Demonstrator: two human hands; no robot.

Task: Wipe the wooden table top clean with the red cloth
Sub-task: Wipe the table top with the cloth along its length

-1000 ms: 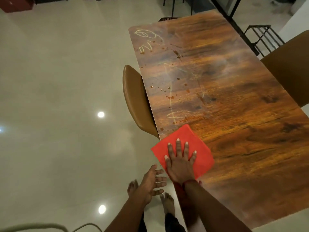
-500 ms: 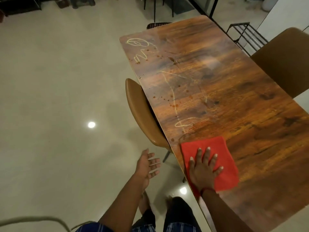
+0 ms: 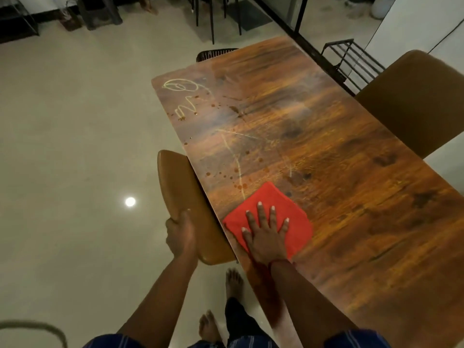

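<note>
The red cloth (image 3: 272, 205) lies flat on the wooden table top (image 3: 351, 197) near its left edge. My right hand (image 3: 266, 234) presses on the cloth with fingers spread. Pale yellow squiggles (image 3: 185, 96) and brown drops (image 3: 231, 175) mark the table's left and far part, just beyond the cloth. My left hand (image 3: 180, 237) grips the top of the tan chair back (image 3: 180, 197) that stands against the table's left edge.
A second tan chair (image 3: 414, 106) stands at the table's right side. A black metal rack (image 3: 351, 61) and dark chair legs (image 3: 213, 18) are at the far end. Glossy tiled floor (image 3: 75, 146) spreads to the left; my bare feet (image 3: 233, 282) are beside the table.
My left hand went from hanging open in the air to gripping the chair back. My right hand slid the cloth farther along the table, over the near squiggle.
</note>
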